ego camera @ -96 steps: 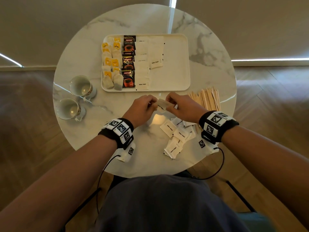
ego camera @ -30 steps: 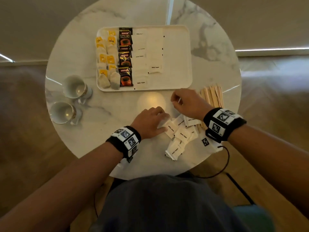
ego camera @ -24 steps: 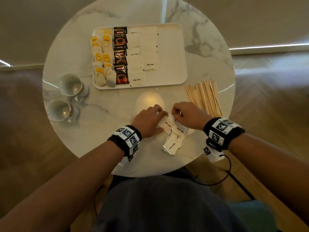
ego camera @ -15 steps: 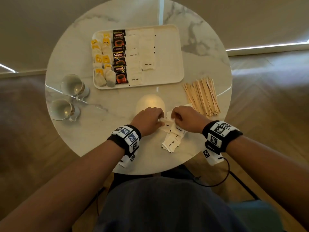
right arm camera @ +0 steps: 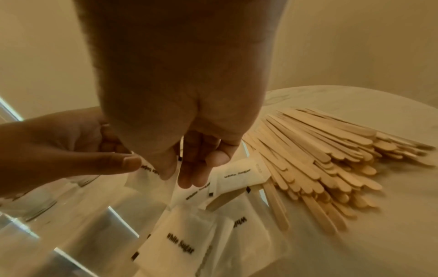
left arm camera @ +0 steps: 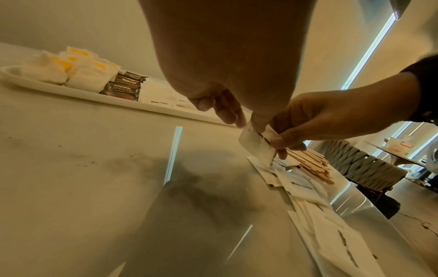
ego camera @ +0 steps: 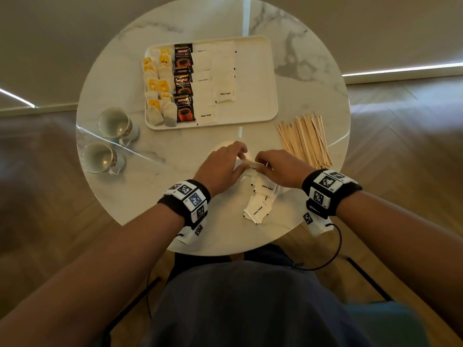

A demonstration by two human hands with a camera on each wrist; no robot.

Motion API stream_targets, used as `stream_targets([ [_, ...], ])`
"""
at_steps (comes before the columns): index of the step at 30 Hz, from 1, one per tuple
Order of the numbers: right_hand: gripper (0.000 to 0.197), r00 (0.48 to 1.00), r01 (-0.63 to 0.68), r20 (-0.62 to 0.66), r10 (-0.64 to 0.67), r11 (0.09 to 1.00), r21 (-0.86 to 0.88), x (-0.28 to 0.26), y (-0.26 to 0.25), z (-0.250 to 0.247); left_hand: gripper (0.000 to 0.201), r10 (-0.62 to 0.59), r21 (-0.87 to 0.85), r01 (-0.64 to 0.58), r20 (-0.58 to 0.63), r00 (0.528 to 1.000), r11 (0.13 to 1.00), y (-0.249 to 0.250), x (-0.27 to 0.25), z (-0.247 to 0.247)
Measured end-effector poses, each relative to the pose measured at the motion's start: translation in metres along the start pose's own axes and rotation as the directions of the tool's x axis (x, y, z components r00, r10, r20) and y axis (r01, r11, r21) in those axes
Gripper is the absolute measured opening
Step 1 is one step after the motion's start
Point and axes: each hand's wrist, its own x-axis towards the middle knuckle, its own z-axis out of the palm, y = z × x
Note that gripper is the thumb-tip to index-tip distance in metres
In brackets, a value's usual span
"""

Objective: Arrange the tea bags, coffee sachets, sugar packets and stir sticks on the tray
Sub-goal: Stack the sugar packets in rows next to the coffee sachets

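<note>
A white tray [ego camera: 253, 71] at the table's far side holds tea bags [ego camera: 157, 88] on its left, then dark coffee sachets [ego camera: 184, 83], then two columns of white sugar packets [ego camera: 215, 78]; its right part is bare. Loose sugar packets [ego camera: 260, 201] lie piled near the front edge. Wooden stir sticks [ego camera: 305, 141] are fanned out right of the pile. My left hand [ego camera: 241, 156] and right hand [ego camera: 260, 162] meet just above the pile. Both pinch one sugar packet [left arm camera: 257, 146] between thumb and fingers, held slightly off the table. The same packet [right arm camera: 151, 174] appears in the right wrist view.
Two glass cups [ego camera: 115, 123] [ego camera: 99, 157] stand at the table's left, in front of the tray's left corner. The round marble table [ego camera: 175, 156] has its front edge close behind the packet pile. A wooden floor lies around it.
My right hand came back from beside the stir sticks to the pile. Both hands closed on one packet and raised it a little off the pile.
</note>
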Motion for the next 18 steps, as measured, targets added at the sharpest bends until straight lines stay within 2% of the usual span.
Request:
stream_targets([
  [2,0.018,0.998,-0.043,-0.033,0.044,0.998,0.040,-0.001,0.003,-0.005,0.031,0.002,0.060,0.002,-0.066,0.998,0.998,0.002,0.000,0.002],
  [4,0.019,0.995,-0.087,-0.050,0.090,0.994,0.065,-0.003,0.008,-0.010,0.024,0.020,0.128,-0.012,-0.060,0.998,0.992,0.006,-0.001,0.006],
  [7,0.016,0.989,-0.129,-0.058,0.134,0.988,0.083,-0.007,0.015,-0.014,0.016,0.138,0.221,-0.151,0.072,0.988,0.964,0.012,-0.001,0.016],
  [9,0.015,0.988,-0.145,-0.042,0.150,0.985,0.098,-0.009,0.019,-0.015,0.023,0.170,0.252,-0.209,0.168,0.971,0.945,0.016,0.000,0.023],
  [13,0.018,0.982,-0.182,-0.024,0.187,0.974,0.132,-0.010,0.027,-0.015,0.048,0.143,0.306,-0.229,0.279,0.950,0.924,0.019,0.005,0.036],
  [18,0.021,0.982,-0.186,-0.009,0.190,0.970,0.155,-0.010,0.033,-0.017,0.045,0.128,0.288,-0.216,0.296,0.947,0.933,0.019,0.010,0.038],
])
